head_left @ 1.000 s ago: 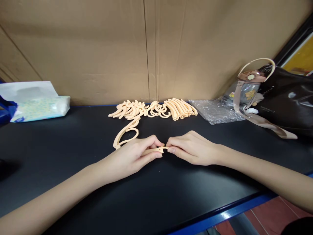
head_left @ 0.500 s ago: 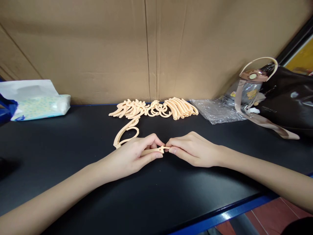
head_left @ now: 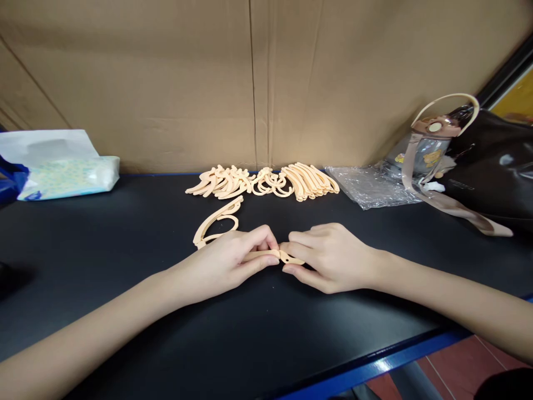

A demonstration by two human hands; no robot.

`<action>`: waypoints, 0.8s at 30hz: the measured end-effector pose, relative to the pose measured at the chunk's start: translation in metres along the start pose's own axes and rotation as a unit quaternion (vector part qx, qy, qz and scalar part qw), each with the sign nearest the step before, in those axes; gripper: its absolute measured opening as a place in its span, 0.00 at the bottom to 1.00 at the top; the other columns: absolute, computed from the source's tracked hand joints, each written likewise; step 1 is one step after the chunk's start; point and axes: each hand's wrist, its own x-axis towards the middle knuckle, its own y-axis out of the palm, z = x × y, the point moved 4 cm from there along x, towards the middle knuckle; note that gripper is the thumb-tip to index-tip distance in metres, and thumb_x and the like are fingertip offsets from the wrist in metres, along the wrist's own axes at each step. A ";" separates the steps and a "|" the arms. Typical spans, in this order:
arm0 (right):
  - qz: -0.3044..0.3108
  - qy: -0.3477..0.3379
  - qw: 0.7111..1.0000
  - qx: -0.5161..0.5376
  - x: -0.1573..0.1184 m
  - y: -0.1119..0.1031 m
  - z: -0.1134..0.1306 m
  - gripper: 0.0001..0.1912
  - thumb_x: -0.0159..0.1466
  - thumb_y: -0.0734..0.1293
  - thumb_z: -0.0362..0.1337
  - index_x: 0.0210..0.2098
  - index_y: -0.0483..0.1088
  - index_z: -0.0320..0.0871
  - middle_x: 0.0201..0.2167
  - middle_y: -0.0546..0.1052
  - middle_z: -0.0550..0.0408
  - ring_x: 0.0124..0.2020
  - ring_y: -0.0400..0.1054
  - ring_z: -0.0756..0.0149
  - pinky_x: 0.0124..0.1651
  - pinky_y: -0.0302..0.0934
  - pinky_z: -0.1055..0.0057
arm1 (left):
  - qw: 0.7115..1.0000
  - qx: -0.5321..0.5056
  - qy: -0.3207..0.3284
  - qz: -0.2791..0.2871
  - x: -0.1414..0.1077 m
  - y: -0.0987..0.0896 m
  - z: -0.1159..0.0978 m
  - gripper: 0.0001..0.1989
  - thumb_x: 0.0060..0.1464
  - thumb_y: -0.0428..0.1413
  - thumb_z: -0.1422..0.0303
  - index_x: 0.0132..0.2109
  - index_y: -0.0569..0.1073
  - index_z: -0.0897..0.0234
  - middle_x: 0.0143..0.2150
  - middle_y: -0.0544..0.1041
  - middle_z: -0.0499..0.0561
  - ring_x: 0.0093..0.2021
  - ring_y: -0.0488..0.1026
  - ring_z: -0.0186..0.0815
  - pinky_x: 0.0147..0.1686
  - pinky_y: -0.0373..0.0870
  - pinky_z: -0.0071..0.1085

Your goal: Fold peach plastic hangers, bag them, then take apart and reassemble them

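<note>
Fingers and thumb of my left hand (head_left: 227, 264) pinch a slim beige plastic hanger arm (head_left: 261, 254). From its tip a beige end piece with a small hole (head_left: 293, 259) reaches toward my right hand (head_left: 339, 258), whose curled fingers press on it from above, the thumb lying just below. Whether the two pieces are locked together I cannot tell. Just beyond my left hand lies a folding hanger (head_left: 204, 228) with a curved arm and a round hook, partly hidden by that hand.
Along the back lie piles of beige parts: notched arms (head_left: 220, 182), curved hooks (head_left: 270, 183) and long arms (head_left: 310, 180). A tissue pack (head_left: 70, 175) sits at left. At right are a clear plastic bag (head_left: 370, 186), a strapped bottle (head_left: 431, 150) and a dark bag (head_left: 495, 166).
My right hand has tipped and opened slightly, its thumb moving lower. The thin part between the hands now shows as a wider piece with a hole. My left hand has barely moved.
</note>
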 end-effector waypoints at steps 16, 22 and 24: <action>0.064 0.023 0.987 0.147 -0.003 -0.015 -0.028 0.08 0.67 0.64 0.34 0.41 0.76 0.44 0.53 0.73 0.47 0.56 0.65 0.59 0.60 0.54 0.57 | 0.938 0.207 -0.138 -0.243 -0.005 -0.025 0.032 0.27 0.57 0.55 0.53 0.59 0.63 0.61 0.62 0.67 0.57 0.63 0.61 0.53 0.59 0.63 0.51; 0.059 0.062 0.993 0.086 -0.002 -0.011 -0.025 0.12 0.70 0.62 0.41 0.43 0.75 0.42 0.45 0.75 0.49 0.44 0.69 0.62 0.49 0.62 0.63 | 0.940 0.202 -0.161 -0.223 -0.006 -0.023 0.025 0.22 0.59 0.53 0.60 0.57 0.65 0.64 0.59 0.71 0.59 0.56 0.70 0.50 0.54 0.69 0.48; 0.049 0.084 0.995 0.035 -0.002 -0.010 -0.024 0.17 0.70 0.62 0.48 0.40 0.74 0.40 0.37 0.75 0.50 0.37 0.69 0.61 0.43 0.62 0.63 | 0.935 0.218 -0.170 -0.220 -0.007 -0.025 0.022 0.21 0.59 0.54 0.61 0.57 0.65 0.64 0.58 0.72 0.59 0.55 0.71 0.50 0.52 0.71 0.49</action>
